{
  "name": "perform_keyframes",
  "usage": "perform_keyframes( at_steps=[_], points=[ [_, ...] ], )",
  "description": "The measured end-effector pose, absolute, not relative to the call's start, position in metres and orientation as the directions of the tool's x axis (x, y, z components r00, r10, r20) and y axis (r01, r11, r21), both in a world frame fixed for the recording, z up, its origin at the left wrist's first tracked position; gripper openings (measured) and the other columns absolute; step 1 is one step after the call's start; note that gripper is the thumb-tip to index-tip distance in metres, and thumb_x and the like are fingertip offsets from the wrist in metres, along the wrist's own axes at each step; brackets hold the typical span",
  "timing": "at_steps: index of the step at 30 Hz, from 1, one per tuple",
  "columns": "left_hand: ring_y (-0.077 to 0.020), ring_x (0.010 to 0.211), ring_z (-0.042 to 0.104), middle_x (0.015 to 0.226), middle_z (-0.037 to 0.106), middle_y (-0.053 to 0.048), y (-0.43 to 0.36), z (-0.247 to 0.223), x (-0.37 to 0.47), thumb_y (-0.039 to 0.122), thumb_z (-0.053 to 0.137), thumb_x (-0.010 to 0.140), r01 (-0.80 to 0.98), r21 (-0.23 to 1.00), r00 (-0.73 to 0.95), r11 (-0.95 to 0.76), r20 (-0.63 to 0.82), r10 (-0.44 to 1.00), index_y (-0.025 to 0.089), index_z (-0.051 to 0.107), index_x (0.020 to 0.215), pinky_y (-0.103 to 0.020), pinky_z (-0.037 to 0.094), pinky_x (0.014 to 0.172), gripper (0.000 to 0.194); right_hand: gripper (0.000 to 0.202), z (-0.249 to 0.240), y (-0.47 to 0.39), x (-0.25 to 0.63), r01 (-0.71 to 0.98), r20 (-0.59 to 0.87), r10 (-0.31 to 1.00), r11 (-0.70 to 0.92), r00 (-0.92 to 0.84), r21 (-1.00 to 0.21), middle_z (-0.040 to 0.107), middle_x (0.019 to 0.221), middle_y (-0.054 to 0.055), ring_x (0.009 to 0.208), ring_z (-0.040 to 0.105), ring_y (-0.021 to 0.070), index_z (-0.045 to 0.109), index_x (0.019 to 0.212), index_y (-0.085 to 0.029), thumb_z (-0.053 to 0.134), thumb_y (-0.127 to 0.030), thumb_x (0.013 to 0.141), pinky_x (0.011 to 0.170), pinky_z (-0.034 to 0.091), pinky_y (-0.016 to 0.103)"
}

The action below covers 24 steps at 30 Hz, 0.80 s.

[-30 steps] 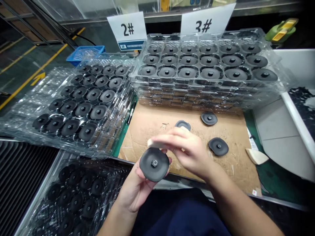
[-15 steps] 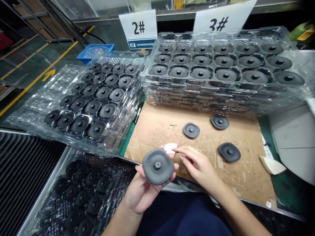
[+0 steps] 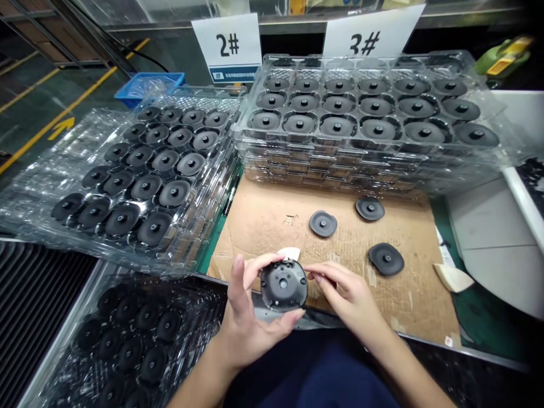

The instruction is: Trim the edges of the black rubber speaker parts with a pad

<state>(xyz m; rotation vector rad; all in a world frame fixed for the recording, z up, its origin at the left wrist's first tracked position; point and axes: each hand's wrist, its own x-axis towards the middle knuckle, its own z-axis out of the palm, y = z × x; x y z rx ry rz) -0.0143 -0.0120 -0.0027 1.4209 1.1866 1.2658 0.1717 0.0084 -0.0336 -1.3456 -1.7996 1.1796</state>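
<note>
A black disc is held up near the cardboard's front edge, its underside with small pegs and a central hole facing the camera. My left hand grips it by its rim, thumb at the bottom and fingers at the top. At the disc's right edge is my right hand, thumb and index finger pinched together; what lies between them, if anything, is too small to tell. Behind the held disc a white piece partly shows. Three more discs lie on the cardboard: one, another and a third.
Stacked clear trays of black discs stand at the back and left. Another tray of discs is lower left. Paper signs hang behind. A blue basket stands back left, and a pale curved piece lies right.
My left hand has turned the disc over, from its smooth face with the central stud to its pegged underside, and now grips its rim. The view has shifted slightly to the right.
</note>
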Motion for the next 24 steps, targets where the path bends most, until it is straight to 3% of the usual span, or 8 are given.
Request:
perform_keyframes(
  at_steps=[2,6,10,12,15,18,21,24],
  points=[
    [-0.0235,0.115,0.048,0.122,0.052,-0.008,-0.012,-0.003,-0.015,-0.004,0.069,0.061,0.226,0.949,0.123,-0.219,0.195,0.973,0.035,-0.005,0.136,-0.042,0.031,0.101,0.113,0.024,-0.029,0.006,0.171,0.418,-0.039,0.964,0.078,-0.264,-0.905,0.064,0.091,0.006,0.083,0.06,0.0176,0.063,0.101,-0.022,0.042,-0.022,0.089,0.07,0.049,0.029],
    [-0.0216,0.115,0.048,0.126,0.051,-0.004,-0.013,-0.001,-0.015,-0.005,0.068,0.062,0.268,0.927,0.155,-0.264,0.229,0.961,0.04,-0.002,0.136,-0.04,0.031,0.101,0.112,0.028,-0.022,-0.001,0.173,0.406,0.02,0.974,0.112,-0.225,-0.907,0.061,0.094,0.004,0.073,0.056,0.0143,0.056,0.113,-0.026,0.046,-0.02,0.087,0.064,0.047,0.026],
    [-0.0224,0.116,0.048,0.127,0.053,-0.003,-0.013,-0.001,-0.016,0.003,0.073,0.062,0.227,0.96,0.14,-0.166,0.137,0.981,0.04,0.013,0.138,-0.036,0.029,0.102,0.104,0.042,-0.016,-0.001,0.177,0.404,0.154,0.886,0.346,-0.437,-0.847,0.058,0.101,0.005,0.08,0.054,0.0157,0.043,0.128,-0.029,0.047,-0.018,0.088,0.071,0.045,0.029],
    [-0.0247,0.111,0.05,0.12,0.058,-0.005,-0.012,-0.004,-0.019,0.017,0.074,0.064,0.13,0.991,0.129,0.038,-0.055,0.99,0.031,0.039,0.131,-0.033,0.033,0.099,0.076,0.03,-0.013,0.001,0.175,0.389,0.209,0.838,0.436,-0.504,-0.812,0.06,0.086,0.004,0.075,0.053,0.0165,0.053,0.119,-0.024,0.048,-0.024,0.089,0.067,0.043,0.03],
    [-0.0218,0.079,0.059,0.082,0.067,-0.007,-0.011,-0.012,-0.026,0.04,0.064,0.073,-0.033,0.946,0.107,0.321,-0.316,0.943,0.018,0.069,0.088,-0.029,0.045,0.073,0.027,0.027,-0.01,0.004,0.167,0.388,0.224,0.864,0.415,-0.45,-0.823,0.049,0.06,0.001,0.058,0.045,0.0141,0.06,0.078,-0.018,0.042,-0.031,0.091,0.055,0.035,0.027],
    [-0.0149,0.056,0.052,0.057,0.059,-0.002,-0.01,-0.016,-0.036,0.046,0.059,0.075,-0.052,0.935,0.03,0.35,-0.349,0.937,0.016,0.065,0.065,-0.024,0.041,0.054,0.032,0.042,-0.014,0.011,0.156,0.335,0.163,0.873,0.34,-0.459,-0.879,0.045,0.057,0.001,0.056,0.042,0.0139,0.051,0.061,-0.018,0.034,-0.039,0.093,0.054,0.031,0.027],
    [-0.013,0.053,0.049,0.054,0.058,0.0,-0.007,-0.01,-0.049,0.043,0.063,0.073,0.032,0.947,-0.054,0.321,-0.319,0.946,0.017,0.066,0.062,-0.022,0.039,0.05,0.028,0.056,-0.025,0.034,0.145,0.242,0.167,0.828,0.34,-0.535,-0.909,0.054,0.061,0.003,0.06,0.049,0.0153,0.058,0.067,-0.018,0.022,-0.053,0.091,0.059,0.035,0.028],
    [-0.0172,0.055,0.054,0.057,0.061,0.002,0.0,0.002,-0.067,0.046,0.058,0.074,0.213,0.944,-0.133,0.251,-0.226,0.965,0.025,0.069,0.062,-0.025,0.045,0.053,0.027,0.061,-0.041,0.07,0.132,0.213,0.163,0.817,0.328,-0.553,-0.921,0.059,0.061,0.002,0.063,0.055,0.0136,0.063,0.068,-0.017,0.018,-0.05,0.094,0.066,0.04,0.026]
  ],
)
